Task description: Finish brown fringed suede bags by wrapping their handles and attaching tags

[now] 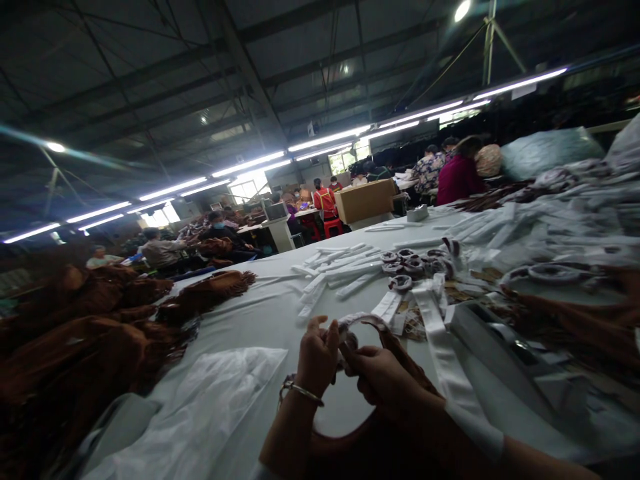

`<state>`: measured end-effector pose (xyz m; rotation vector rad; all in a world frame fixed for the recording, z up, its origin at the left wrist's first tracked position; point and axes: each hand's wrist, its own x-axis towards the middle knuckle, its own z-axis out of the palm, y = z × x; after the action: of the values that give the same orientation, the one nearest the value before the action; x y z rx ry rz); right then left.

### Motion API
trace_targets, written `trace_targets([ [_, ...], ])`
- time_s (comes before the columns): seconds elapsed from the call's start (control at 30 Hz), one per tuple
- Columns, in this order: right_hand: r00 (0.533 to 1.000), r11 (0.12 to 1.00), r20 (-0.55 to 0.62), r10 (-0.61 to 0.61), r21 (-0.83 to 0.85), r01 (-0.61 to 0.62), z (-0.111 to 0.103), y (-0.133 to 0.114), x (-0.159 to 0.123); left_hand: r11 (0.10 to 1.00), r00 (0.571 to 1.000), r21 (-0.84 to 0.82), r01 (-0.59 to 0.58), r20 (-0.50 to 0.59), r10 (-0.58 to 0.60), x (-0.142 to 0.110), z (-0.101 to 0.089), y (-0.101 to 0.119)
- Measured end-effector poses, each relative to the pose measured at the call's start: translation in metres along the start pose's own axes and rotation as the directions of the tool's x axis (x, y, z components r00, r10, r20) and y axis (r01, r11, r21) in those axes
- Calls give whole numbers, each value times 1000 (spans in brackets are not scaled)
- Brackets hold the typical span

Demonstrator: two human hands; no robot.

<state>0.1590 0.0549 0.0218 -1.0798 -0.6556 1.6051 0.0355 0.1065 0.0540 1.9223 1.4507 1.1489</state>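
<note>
My left hand [316, 357], with a bangle at the wrist, and my right hand [383, 380] are closed together on a curved brown strap wrapped in white paper [367, 321], held just above the white table [260, 313]. The strap arcs up between both hands and runs down along my right forearm. White paper strips [340, 263] and several paper-wrapped loops [413, 263] lie beyond my hands.
Brown fringed pieces [100, 333] pile up along the left. A clear plastic bag [200, 407] lies near the front left. More white strips and brown parts crowd the right. A cardboard box [366, 199] and several seated workers are at far tables.
</note>
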Motion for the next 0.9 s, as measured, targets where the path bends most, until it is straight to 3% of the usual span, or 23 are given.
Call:
trace_targets([
  [0.1,1000,999,-9,22,45,-22,8,-4,0,1000,1000,15,6,11,-7,-4,1,1],
  [0.27,989,956,146,-13,292,-31,15,7,2,996,1000,88,4,-11,-3,-13,3,0],
  [0.4,994,930,86,-62,366,27,15,22,14,992,999,112,53,-16,-52,-19,7,-3],
  [0.53,993,948,70,-95,311,69,11,22,15,998,998,34,56,-11,-56,-18,6,-5],
  [0.7,997,994,83,-2,107,-7,2,9,-6,999,1000,-31,13,4,-13,-13,-1,-3],
  [0.9,994,994,9,-107,31,106,4,12,-2,993,999,-111,34,30,-31,-15,-3,3],
])
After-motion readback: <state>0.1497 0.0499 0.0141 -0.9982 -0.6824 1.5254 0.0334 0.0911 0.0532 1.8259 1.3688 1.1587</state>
